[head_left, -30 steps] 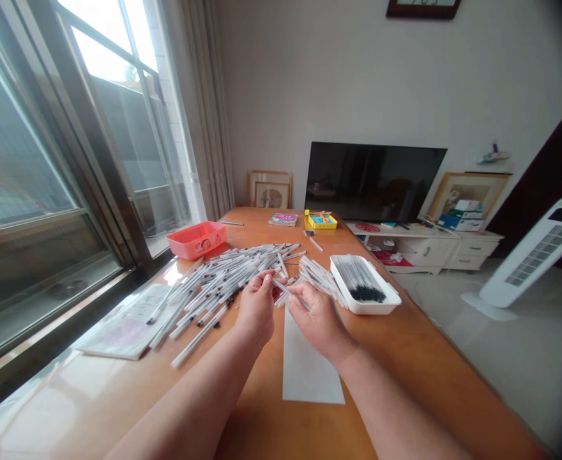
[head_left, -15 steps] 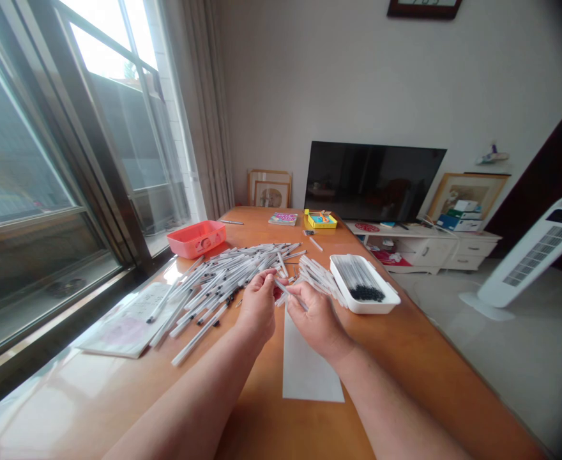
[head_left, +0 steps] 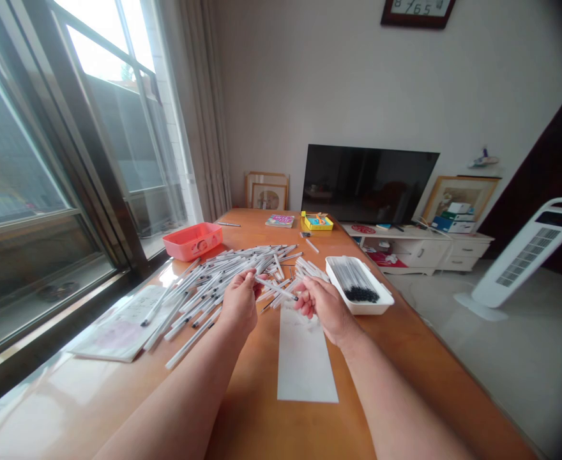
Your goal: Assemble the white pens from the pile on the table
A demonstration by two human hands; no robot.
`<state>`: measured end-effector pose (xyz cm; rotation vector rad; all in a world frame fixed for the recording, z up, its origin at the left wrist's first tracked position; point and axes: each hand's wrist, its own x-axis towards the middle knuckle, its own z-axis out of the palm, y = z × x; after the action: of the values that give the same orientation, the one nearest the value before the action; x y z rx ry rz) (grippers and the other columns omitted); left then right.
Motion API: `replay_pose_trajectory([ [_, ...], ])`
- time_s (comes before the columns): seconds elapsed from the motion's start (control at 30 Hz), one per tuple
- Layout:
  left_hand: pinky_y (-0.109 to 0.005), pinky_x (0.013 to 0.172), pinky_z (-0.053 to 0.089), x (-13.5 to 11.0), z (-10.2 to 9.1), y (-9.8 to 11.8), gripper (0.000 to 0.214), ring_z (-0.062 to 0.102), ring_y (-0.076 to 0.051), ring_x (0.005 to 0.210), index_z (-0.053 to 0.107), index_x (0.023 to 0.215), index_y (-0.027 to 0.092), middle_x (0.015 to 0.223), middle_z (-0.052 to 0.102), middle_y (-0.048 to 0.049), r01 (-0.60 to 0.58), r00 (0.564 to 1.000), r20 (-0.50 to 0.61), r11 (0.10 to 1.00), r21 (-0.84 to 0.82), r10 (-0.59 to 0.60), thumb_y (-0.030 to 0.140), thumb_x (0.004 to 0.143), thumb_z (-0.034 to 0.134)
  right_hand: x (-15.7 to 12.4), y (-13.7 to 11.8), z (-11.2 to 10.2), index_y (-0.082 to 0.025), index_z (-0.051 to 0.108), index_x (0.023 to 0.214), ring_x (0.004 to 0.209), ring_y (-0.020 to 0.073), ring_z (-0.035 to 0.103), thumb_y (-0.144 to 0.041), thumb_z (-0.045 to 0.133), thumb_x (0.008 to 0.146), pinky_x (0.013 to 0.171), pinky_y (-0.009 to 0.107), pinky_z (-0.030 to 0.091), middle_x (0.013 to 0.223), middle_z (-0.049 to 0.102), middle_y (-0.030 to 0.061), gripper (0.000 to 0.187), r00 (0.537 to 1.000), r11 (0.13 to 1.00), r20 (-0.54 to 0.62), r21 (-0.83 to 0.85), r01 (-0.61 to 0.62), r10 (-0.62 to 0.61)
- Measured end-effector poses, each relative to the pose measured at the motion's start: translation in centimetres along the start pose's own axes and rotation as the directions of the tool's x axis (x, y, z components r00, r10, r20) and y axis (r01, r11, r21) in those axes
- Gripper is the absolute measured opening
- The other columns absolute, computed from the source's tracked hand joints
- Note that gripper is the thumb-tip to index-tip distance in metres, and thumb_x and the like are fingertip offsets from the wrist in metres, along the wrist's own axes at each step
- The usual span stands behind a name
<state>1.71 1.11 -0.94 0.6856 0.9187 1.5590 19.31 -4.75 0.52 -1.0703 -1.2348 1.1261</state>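
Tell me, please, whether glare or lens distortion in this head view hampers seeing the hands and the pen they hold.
Head view: daylight through the window blows out its upper panes and throws a sheen on the table at its near-left corner; the wide lens bows the frames and darkens the right corners; the left hand, right hand and pen are evenly lit and legible.

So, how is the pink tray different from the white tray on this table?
The pink tray stands far off, near the window; the white tray lies close to the right hand. The white tray holds thin refills with dark tips; what the pink tray holds cannot be seen. Both are shallow, rectangular and rest on the wooden table.
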Motion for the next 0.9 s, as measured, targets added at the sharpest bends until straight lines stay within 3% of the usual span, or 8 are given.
replay_pose_trajectory([
  [0.13,-0.025,0.068,0.043,0.1,0.0,0.0,0.026,0.062,-0.013,0.069,0.061,0.099,0.018,0.075,0.07,-0.0032,-0.03,0.999,-0.021,0.999,0.016,0.03,0.031,0.079,0.072,-0.5,-0.5,-0.5,-0.017,0.064,0.082,0.047,0.0099,0.052,-0.053,0.057,0.089,0.045,0.02,0.035,0.063,0.069,0.003,0.037,0.995,0.995,0.085,-0.095,-0.04,0.048],
  [0.27,-0.025,0.069,0.044,0.0,0.1,0.0,0.035,0.063,-0.014,0.072,0.06,0.1,0.019,0.08,0.072,-0.0041,-0.067,0.998,-0.002,0.998,0.017,0.067,0.036,0.074,0.077,-0.9,-1.1,-0.5,-0.017,0.06,0.075,0.049,0.0087,0.052,-0.048,0.062,0.087,0.048,0.019,0.038,0.064,0.07,0.0021,0.033,0.997,0.988,0.082,-0.156,0.009,0.004],
  [0.47,-0.025,0.07,0.046,-0.1,0.3,-0.2,0.028,0.064,-0.013,0.074,0.06,0.096,0.019,0.084,0.073,-0.0051,-0.071,0.997,0.007,0.997,0.026,0.071,0.034,0.077,0.075,-0.6,-1.0,-0.5,-0.018,0.058,0.077,0.048,0.0086,0.052,-0.052,0.06,0.089,0.048,0.018,0.038,0.063,0.069,0.0011,0.036,0.999,0.988,0.036,-0.151,0.041,-0.036],
  [0.6,-0.023,0.067,0.044,-0.2,0.4,-0.1,0.023,0.062,-0.011,0.07,0.061,0.095,0.019,0.084,0.073,-0.0049,-0.056,0.998,-0.004,0.998,0.032,0.056,0.031,0.079,0.073,-0.6,-0.7,-0.4,-0.018,0.058,0.079,0.047,0.0084,0.053,-0.052,0.059,0.09,0.047,0.018,0.037,0.062,0.068,0.0008,0.036,0.999,0.985,0.043,-0.172,0.008,-0.001],
  [0.9,-0.026,0.071,0.045,-0.6,0.6,0.2,0.034,0.064,-0.014,0.074,0.061,0.101,0.02,0.089,0.074,-0.0057,-0.061,0.997,0.042,0.998,0.035,0.06,0.035,0.075,0.076,-0.9,-1.9,-0.7,-0.017,0.061,0.09,0.055,0.0091,0.058,-0.033,0.066,0.082,0.053,0.02,0.042,0.072,0.071,0.0016,0.019,0.998,0.999,0.049,-0.042,-0.028,0.03],
])
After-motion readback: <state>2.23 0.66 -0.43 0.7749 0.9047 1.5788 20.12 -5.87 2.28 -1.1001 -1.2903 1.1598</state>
